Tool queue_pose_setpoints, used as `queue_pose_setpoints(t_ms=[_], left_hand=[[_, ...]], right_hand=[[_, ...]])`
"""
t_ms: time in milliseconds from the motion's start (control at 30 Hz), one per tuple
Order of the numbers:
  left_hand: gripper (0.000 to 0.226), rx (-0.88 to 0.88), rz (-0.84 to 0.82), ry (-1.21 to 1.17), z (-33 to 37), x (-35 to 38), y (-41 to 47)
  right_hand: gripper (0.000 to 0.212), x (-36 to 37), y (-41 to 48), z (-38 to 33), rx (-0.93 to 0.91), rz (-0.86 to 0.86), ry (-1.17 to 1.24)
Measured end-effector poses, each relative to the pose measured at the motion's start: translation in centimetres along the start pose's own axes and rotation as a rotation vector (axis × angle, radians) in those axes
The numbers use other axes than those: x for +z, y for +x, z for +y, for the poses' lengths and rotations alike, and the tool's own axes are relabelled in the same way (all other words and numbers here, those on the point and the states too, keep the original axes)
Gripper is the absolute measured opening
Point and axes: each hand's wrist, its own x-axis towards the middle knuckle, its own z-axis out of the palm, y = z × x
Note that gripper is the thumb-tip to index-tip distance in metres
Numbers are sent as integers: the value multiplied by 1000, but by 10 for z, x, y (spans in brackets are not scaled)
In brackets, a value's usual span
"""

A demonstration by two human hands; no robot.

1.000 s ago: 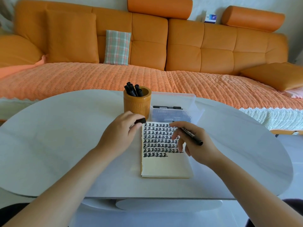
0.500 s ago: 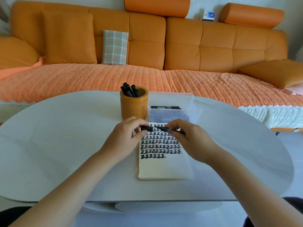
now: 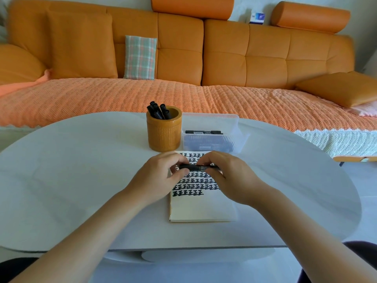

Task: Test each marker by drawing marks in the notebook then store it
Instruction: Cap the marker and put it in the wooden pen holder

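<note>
You hold the marker level over the notebook, your left hand pinching one end and your right hand curled round the other. The notebook lies open at mid-table (black marks fill its upper half). Toward the far edge stand a cup of pens and, just beside it, a clear box.

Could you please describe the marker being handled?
On the white table, find the notebook with black marks. Over its page, one black marker lies level, held by the left hand and right hand; the others stand in the orange cup or lie in the clear box.
</note>
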Motion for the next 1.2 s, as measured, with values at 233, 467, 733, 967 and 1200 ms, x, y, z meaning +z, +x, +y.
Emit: queue_pose_setpoints(t_ms=[233, 467, 733, 967, 1200], left_hand=[[7, -20, -72, -98, 7, 3, 0], [15, 3, 4, -60, 0, -4, 8], [28, -104, 361, 148, -50, -20, 41], [62, -230, 457, 3, -69, -28, 66], [69, -340, 318, -180, -81, -23, 73]], right_hand=[[31, 9, 1, -6, -82, -44, -179], [67, 10, 10, -14, 78, -36, -307], [61, 9, 37, -16, 239, 11, -214], [21, -6, 85, -24, 183, 93, 271], [12, -30, 160, -31, 172, 414, 590]])
